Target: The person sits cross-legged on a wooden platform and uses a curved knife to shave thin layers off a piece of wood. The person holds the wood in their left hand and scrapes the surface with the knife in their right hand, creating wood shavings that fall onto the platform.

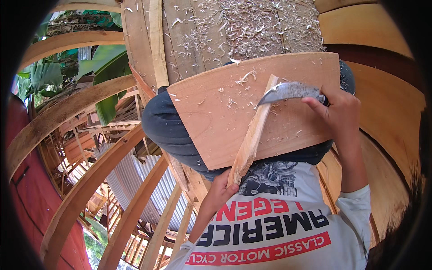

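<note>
A plywood board (207, 112) lies across my lap, dotted with a few curled shavings. Slanting over it is a narrow wooden strip (252, 137), its lower end gripped by my left hand (221, 191) close to my shirt. My right hand (339, 110) is closed around the handle of a curved knife (292, 91), with the thumb lying along the back of the blade. The blade crosses the strip near its upper end and touches it. Most of the handle is hidden inside my fist.
Wood shavings (261, 27) cover the planks (180, 49) beyond my knees. Curved wooden ribs (130, 211) rise on the left, with corrugated metal sheets (130, 180) and banana leaves (105, 72) past them. Bent wooden panels (382, 99) form a wall on the right.
</note>
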